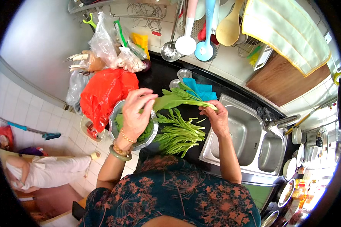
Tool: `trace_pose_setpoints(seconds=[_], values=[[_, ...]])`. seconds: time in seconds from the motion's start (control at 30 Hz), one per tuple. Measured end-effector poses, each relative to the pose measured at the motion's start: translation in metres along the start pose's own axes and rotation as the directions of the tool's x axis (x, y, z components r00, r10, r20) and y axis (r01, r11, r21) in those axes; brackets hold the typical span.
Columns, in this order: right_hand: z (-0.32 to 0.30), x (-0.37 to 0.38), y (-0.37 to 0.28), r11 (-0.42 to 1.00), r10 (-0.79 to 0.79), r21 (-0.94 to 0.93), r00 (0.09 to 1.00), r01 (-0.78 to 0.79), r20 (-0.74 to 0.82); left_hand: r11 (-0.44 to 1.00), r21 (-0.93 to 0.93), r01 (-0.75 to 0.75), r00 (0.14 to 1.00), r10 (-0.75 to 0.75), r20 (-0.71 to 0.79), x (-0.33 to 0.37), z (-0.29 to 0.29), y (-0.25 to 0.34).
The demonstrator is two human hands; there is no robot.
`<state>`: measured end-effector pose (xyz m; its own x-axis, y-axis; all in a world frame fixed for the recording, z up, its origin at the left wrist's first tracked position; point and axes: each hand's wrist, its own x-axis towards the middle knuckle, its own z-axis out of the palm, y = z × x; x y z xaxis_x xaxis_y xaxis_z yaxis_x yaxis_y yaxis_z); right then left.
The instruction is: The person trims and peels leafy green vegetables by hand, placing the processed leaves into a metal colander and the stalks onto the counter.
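Observation:
My right hand (218, 118) pinches the pale stem end of a stalk of leafy greens (182, 99), held level above the counter. At the stalk's leafy end, the curled fingers of my left hand (135, 115) close on a broad green leaf (163, 102). Beneath that hand stands a clear glass bowl (150, 138) with green leaves in it, partly hidden by my wrist. A pile of trimmed green stems (182, 133) lies on the black counter between the bowl and the sink, with a few short stem pieces beside it.
A red plastic bag (108, 92) sits behind the bowl at left. To the right is a steel double sink (238, 142) with a faucet (288, 121). A blue cloth (201, 90) and utensils (204, 49) are at the back. Another person (49, 172) is at lower left.

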<state>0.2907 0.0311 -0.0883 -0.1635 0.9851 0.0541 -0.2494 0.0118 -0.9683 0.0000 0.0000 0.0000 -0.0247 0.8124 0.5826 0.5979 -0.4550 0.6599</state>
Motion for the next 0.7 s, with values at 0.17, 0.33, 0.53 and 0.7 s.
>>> trace_pose_setpoints(seconds=[0.17,0.33,0.53,0.7], values=[[0.030,-0.014,-0.013,0.949,0.051,0.311,0.999,-0.045,-0.011,0.988,0.020,-0.155,0.927,0.138,0.349,0.014,0.008,0.001],[0.042,-0.022,-0.030,0.982,0.008,0.191,0.999,0.001,-0.048,0.983,0.041,-0.179,0.920,0.153,0.360,0.003,0.021,0.002],[0.058,-0.025,-0.040,0.997,-0.047,0.065,0.996,0.052,-0.080,0.974,-0.062,-0.220,0.888,0.226,0.400,-0.004,0.027,-0.008],[0.063,-0.019,-0.039,0.991,0.045,0.128,0.987,-0.025,-0.154,0.982,-0.164,-0.092,0.892,0.155,0.424,-0.010,0.032,-0.011]])
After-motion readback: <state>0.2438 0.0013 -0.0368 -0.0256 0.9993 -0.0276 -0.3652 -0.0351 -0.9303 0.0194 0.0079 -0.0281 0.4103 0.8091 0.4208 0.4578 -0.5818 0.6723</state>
